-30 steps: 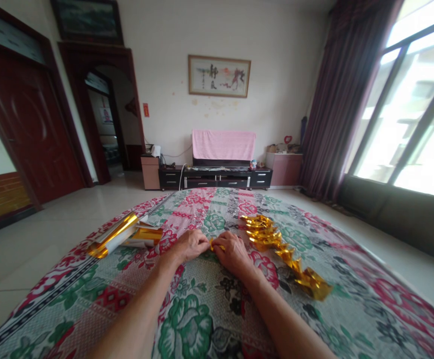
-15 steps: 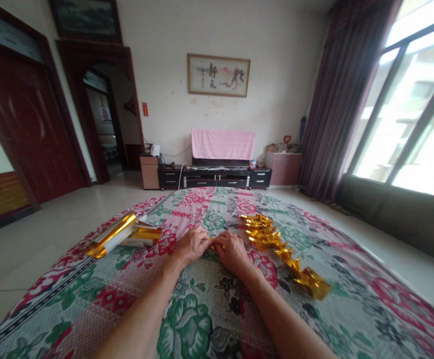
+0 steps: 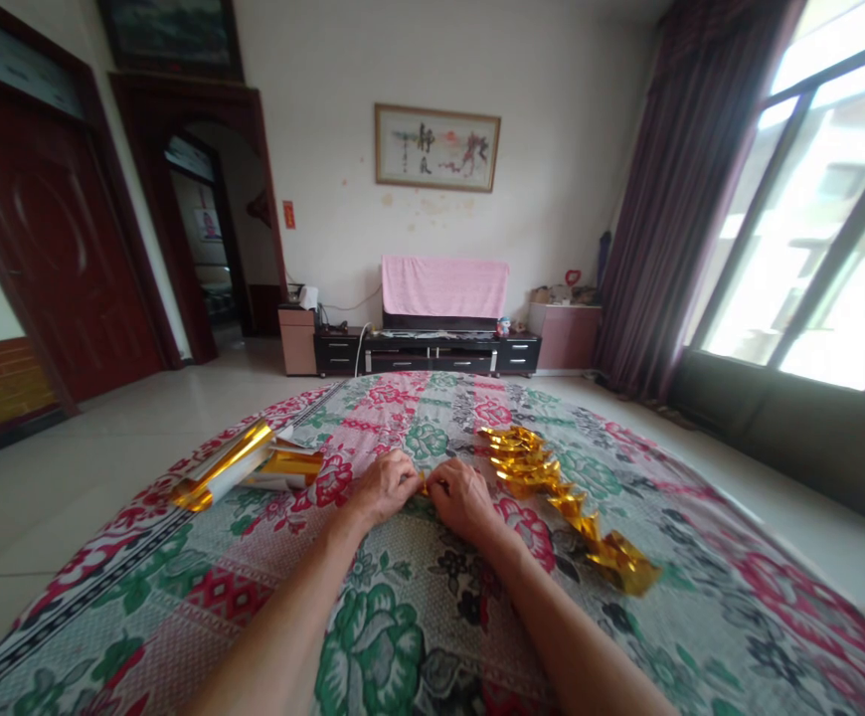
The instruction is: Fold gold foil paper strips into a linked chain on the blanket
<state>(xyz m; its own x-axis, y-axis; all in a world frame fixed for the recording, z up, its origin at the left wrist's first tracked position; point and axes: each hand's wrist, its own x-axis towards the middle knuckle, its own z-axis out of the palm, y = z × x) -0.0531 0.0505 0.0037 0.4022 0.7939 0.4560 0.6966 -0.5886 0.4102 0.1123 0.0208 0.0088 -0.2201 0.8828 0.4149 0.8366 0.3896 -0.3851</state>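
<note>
Close together at the middle of the table, my left hand [image 3: 386,487] and my right hand [image 3: 465,497] both have their fingers closed on a small piece of gold foil paper [image 3: 425,484]. Only a sliver of it shows between the fingertips; its shape is mostly hidden. Right of my right hand lies a row of folded gold foil pieces [image 3: 522,462], running toward the near right and ending in a larger piece [image 3: 624,563]. Rolled gold foil sheets [image 3: 235,462] with pale backs lie to the left of my left hand.
A floral cloth [image 3: 369,651] in pink, green and grey covers the round table. Across the floor stands a low black cabinet [image 3: 469,364] with a pink cloth [image 3: 445,286] above it. A window [image 3: 835,219] and dark curtain [image 3: 663,199] are at right, a red door [image 3: 52,219] at left.
My fingertips have shifted very slightly around the foil piece, and a little less of it shows. The folded row and the rolled sheets stay where they were.
</note>
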